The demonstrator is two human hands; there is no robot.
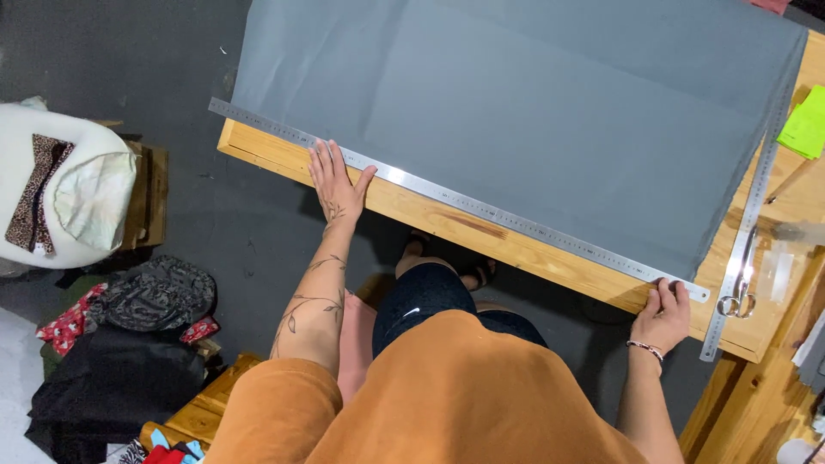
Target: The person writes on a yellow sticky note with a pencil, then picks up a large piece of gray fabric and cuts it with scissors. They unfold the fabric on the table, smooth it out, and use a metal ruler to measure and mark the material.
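Observation:
A large sheet of grey fabric (533,112) lies spread over a wooden table (481,236). A long steel ruler (481,206) runs along the fabric's near edge. My left hand (335,182) presses flat on the ruler near its left part, fingers spread. My right hand (663,311) rests at the ruler's right end, fingertips on the ruler and the table edge. Neither hand grips anything.
A second steel ruler (746,232) lies along the fabric's right edge, with scissors (739,292) beside it. A bright green piece (808,125) sits at the far right. On the floor at left are a white chair (51,185), bags and clothes (146,301).

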